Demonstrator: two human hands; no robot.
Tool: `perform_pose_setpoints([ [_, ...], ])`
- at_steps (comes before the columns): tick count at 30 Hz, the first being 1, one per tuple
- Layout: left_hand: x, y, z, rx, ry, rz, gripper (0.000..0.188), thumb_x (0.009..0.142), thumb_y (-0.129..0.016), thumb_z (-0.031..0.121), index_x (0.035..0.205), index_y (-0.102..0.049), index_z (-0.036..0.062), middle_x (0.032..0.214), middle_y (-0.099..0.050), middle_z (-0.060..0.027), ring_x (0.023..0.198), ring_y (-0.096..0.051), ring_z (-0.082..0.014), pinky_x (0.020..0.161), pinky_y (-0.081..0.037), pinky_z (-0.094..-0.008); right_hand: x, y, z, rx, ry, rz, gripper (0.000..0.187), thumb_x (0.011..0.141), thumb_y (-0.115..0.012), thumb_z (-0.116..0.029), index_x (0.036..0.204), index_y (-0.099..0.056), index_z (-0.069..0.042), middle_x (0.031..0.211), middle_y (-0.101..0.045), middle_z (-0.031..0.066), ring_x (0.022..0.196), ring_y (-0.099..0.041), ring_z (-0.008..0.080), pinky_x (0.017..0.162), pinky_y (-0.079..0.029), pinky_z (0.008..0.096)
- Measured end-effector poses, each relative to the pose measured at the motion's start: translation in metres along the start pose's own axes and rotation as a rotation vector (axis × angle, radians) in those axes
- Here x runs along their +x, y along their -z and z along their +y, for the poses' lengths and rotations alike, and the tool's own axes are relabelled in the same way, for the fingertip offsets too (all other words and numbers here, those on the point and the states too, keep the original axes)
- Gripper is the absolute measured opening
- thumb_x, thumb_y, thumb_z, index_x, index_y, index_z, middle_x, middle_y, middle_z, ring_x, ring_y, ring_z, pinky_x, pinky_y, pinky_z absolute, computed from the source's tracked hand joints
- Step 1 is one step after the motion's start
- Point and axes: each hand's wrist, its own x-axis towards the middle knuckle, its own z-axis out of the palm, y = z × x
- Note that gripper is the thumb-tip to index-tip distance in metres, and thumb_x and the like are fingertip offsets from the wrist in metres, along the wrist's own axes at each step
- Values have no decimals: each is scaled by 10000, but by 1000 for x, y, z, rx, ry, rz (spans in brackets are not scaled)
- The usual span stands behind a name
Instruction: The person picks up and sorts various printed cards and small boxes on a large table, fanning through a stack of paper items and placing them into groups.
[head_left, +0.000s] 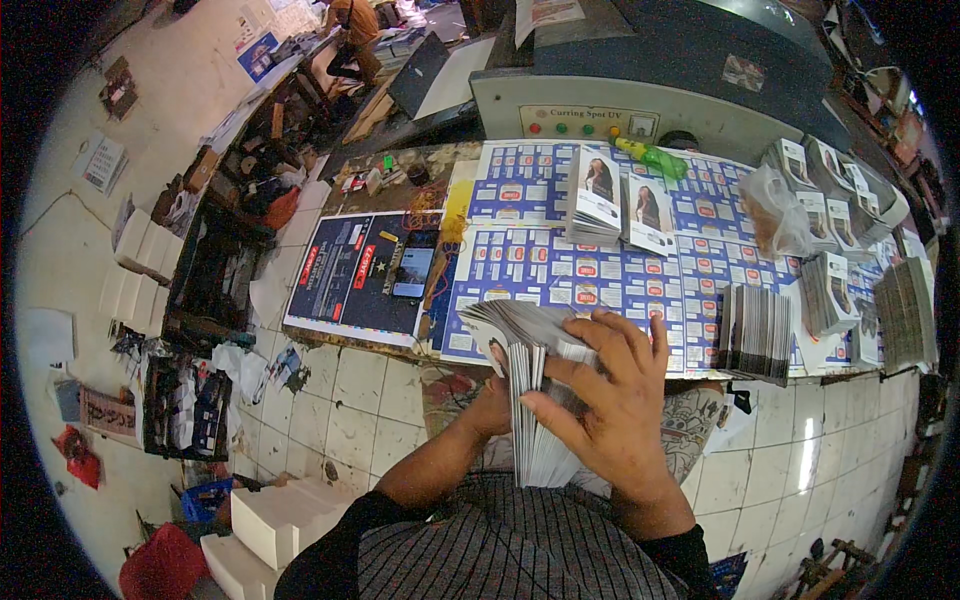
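A thick stack of printed cards (528, 400), its white edges fanned out, stands in front of my body at the table's near edge. My left hand (488, 408) grips it from the left, its fingers partly hidden behind the cards. My right hand (612, 395) lies over the stack's right side with fingers spread, thumb and fingertips touching the fanned edges. Beyond the hands, two piles of similar cards, a taller left pile (597, 195) and a lower right pile (648, 215), lie on blue-and-white printed sheets (500, 270).
More card stacks (755, 330) line the table's right side, near a clear plastic bag (778, 215). A green bottle (655, 158) lies before a grey machine (640, 90). On the left, a phone (412, 270) rests on a dark printed sheet (345, 275). Another person (355, 35) is far left.
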Motion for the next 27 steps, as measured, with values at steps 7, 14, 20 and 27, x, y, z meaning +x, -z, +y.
perform_pose_setpoints([
  [7,11,-20,43,31,-87,-60,707,918,-667,295,1515,-340,107,1546,-377,-135,1445,-333,-290,1210,-199,-448,-2,-2,2,9,-6,-8,244,754,-783,-365,892,-732,-170,1250,-603,37,1241,-487,301,1105,-186,633],
  [14,5,-6,13,-67,-10,-40,685,922,-660,282,1505,-349,100,1547,-373,-136,1425,-367,-290,1212,-195,-452,-2,-3,-1,7,8,-1,248,751,-781,-365,892,-728,-168,1249,-601,35,1238,-488,302,1099,-192,635],
  [20,12,-16,52,422,-1,-227,650,948,-625,285,1497,-346,77,1526,-388,-150,1406,-391,-280,1184,-273,-455,-4,-1,-11,-64,10,17,227,741,-776,-356,887,-722,-190,1237,-599,37,1222,-493,285,1092,-183,637],
  [27,16,-14,67,971,-173,-271,580,973,-583,292,1467,-398,51,1491,-434,-172,1389,-412,-285,1154,-321,-453,-1,-5,-10,-105,85,-45,342,722,-792,-373,977,-718,-159,1300,-555,77,1261,-466,302,1103,-184,636],
])
